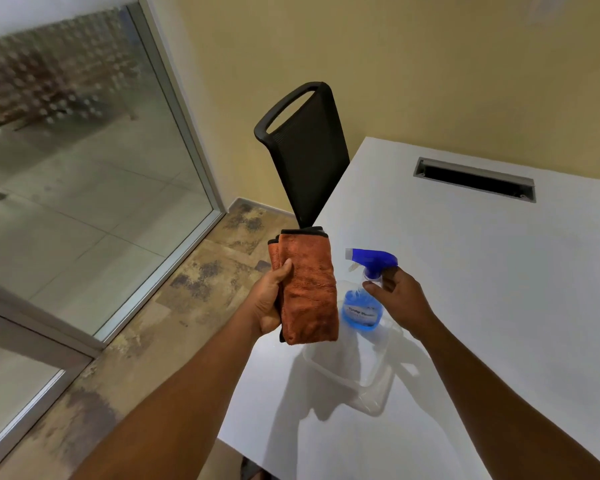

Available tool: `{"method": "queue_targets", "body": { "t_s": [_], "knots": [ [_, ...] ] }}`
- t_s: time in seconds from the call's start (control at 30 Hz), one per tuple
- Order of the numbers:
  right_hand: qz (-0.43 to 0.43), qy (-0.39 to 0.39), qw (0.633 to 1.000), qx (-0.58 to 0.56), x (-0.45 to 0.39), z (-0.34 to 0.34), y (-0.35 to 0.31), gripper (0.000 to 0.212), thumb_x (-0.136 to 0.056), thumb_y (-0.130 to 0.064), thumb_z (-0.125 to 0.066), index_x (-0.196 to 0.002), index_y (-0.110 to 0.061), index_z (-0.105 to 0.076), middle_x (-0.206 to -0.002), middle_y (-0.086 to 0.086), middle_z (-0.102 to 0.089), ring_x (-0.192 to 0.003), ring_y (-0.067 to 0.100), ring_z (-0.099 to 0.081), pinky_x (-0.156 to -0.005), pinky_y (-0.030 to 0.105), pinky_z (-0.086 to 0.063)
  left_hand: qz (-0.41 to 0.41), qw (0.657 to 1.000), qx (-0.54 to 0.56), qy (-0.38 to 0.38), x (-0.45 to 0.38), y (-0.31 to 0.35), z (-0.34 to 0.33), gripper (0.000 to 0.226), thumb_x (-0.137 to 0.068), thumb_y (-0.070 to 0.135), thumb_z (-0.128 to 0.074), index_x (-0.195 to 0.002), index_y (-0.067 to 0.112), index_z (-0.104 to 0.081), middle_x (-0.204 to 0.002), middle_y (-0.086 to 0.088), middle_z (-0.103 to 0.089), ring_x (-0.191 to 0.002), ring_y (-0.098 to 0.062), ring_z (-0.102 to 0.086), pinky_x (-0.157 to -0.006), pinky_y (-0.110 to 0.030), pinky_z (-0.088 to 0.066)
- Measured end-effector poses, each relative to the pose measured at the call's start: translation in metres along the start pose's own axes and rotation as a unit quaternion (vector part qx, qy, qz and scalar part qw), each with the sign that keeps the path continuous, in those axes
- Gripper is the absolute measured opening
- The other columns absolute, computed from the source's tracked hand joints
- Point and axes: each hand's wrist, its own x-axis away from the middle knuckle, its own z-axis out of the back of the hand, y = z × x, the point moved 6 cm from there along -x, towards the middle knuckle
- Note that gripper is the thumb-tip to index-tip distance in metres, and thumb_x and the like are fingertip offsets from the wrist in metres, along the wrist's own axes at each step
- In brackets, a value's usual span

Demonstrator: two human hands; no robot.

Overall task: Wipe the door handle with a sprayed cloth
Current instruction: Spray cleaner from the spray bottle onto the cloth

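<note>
Two bare forearms enter from the lower edge, nearest the camera, and reach forward over a white table [482,271]. Left: a glass partition [84,188] in a metal frame meets a mottled tiled floor [201,278]. Left hand [269,303]: fingers and thumb closed around a folded orange cloth [309,289] with black edging, held upright above the table's near-left edge. Behind the cloth stands a black mesh-backed chair [305,150], pushed against the table. Centre: a spray bottle [362,299] with blue liquid and a blue trigger head stands inside a clear plastic container [368,382] on the table, nozzle pointing toward the cloth. Right hand [400,299]: fingers partly curled and apart, thumb and fingertips at the bottle's neck; whether they touch it cannot be told. Far right: a grey cable slot [473,180] recessed in the tabletop. The door handle lies outside the view.
</note>
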Motion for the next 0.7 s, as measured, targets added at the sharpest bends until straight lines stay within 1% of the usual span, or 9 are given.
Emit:
{"method": "queue_targets", "body": {
  "t_s": [0.07, 0.13, 0.2, 0.27, 0.33, 0.4, 0.53, 0.63, 0.7],
  "knots": [
    [-0.001, 0.01, 1.0, 0.009, 0.008, 0.001, 0.0, 0.05, -0.089, -0.028, -0.072, -0.13, -0.008, -0.054, -0.129, 0.011, -0.064, -0.12, 0.028, -0.06, -0.098, 0.035, -0.047, -0.003, 1.0, 0.01, 0.005, 0.005, -0.001, 0.002, 0.042, -0.098, 0.041, -0.062, -0.13, 0.013, -0.059, -0.118, -0.017, -0.076, -0.111, -0.039, -0.071, -0.087, -0.05, -0.058],
    [0.021, 0.106, 0.994, 0.016, 0.024, 0.007, -0.003, 0.056, -0.088, -0.029, -0.072, -0.136, -0.009, -0.051, -0.137, 0.01, -0.06, -0.123, 0.028, -0.058, -0.1, 0.04, -0.049, -0.007, 1.0, 0.017, 0.006, 0.009, -0.001, 0.005, 0.039, -0.099, 0.04, -0.061, -0.127, 0.014, -0.06, -0.113, -0.015, -0.078, -0.105, -0.037, -0.074, -0.084, -0.048, -0.059],
    [0.057, 0.247, 0.967, -0.002, 0.051, 0.011, -0.007, 0.042, -0.09, -0.027, -0.069, -0.127, -0.014, -0.056, -0.124, 0.007, -0.064, -0.108, 0.025, -0.064, -0.086, 0.039, -0.057, -0.011, 1.0, 0.022, 0.003, 0.015, -0.001, 0.007, 0.035, -0.099, 0.039, -0.061, -0.124, 0.014, -0.061, -0.11, -0.015, -0.079, -0.101, -0.035, -0.076, -0.082, -0.048, -0.059],
    [0.086, 0.306, 0.948, -0.02, 0.073, 0.003, -0.012, 0.024, -0.092, -0.022, -0.067, -0.114, -0.017, -0.059, -0.107, 0.001, -0.063, -0.092, 0.02, -0.063, -0.072, 0.035, -0.059, -0.016, 0.999, 0.028, 0.001, 0.021, 0.002, 0.009, 0.035, -0.1, 0.038, -0.06, -0.124, 0.014, -0.061, -0.111, -0.015, -0.078, -0.102, -0.035, -0.076, -0.084, -0.047, -0.059],
    [0.093, 0.265, 0.959, -0.046, 0.078, -0.016, -0.019, 0.012, -0.093, -0.019, -0.065, -0.104, -0.02, -0.06, -0.097, -0.003, -0.063, -0.084, 0.016, -0.063, -0.072, 0.033, -0.059, -0.021, 0.999, 0.033, -0.003, 0.027, 0.006, 0.012, 0.037, -0.1, 0.038, -0.06, -0.127, 0.013, -0.06, -0.114, -0.016, -0.078, -0.104, -0.036, -0.075, -0.083, -0.046, -0.06],
    [0.077, 0.19, 0.977, -0.059, 0.074, -0.034, -0.028, 0.007, -0.094, -0.02, -0.064, -0.101, -0.021, -0.063, -0.096, -0.002, -0.067, -0.085, 0.013, -0.065, -0.08, 0.032, -0.059, -0.024, 0.999, 0.032, -0.007, 0.035, 0.011, 0.017, 0.038, -0.1, 0.038, -0.06, -0.129, 0.013, -0.059, -0.114, -0.016, -0.077, -0.104, -0.036, -0.075, -0.079, -0.045, -0.063],
    [-0.013, -0.003, 0.992, -0.123, 0.06, -0.069, -0.057, 0.015, -0.097, -0.034, -0.058, -0.104, -0.022, -0.065, -0.102, 0.004, -0.073, -0.095, 0.02, -0.071, -0.083, 0.033, -0.059, -0.024, 1.0, 0.009, -0.017, 0.052, 0.019, 0.029, 0.047, -0.096, 0.04, -0.063, -0.133, 0.011, -0.058, -0.118, -0.016, -0.076, -0.108, -0.037, -0.074, -0.088, -0.047, -0.059],
    [-0.084, -0.184, 0.944, -0.26, 0.063, -0.104, -0.075, 0.035, -0.096, -0.05, -0.052, -0.114, -0.023, -0.066, -0.112, 0.005, -0.074, -0.102, 0.022, -0.071, -0.084, 0.034, -0.058, -0.026, 0.999, -0.004, -0.035, 0.068, 0.024, 0.04, 0.055, -0.094, 0.04, -0.064, -0.138, 0.008, -0.054, -0.126, -0.02, -0.072, -0.117, -0.04, -0.069, -0.099, -0.051, -0.055],
    [-0.1, -0.248, 0.912, -0.312, 0.069, -0.123, -0.087, 0.046, -0.093, -0.055, -0.055, -0.122, -0.022, -0.066, -0.116, 0.004, -0.074, -0.106, 0.022, -0.07, -0.086, 0.036, -0.057, -0.022, 0.999, -0.008, -0.044, 0.08, 0.027, 0.052, 0.053, -0.095, 0.04, -0.063, -0.136, 0.007, -0.055, -0.125, -0.02, -0.072, -0.115, -0.04, -0.07, -0.094, -0.049, -0.059]
  ]
}}
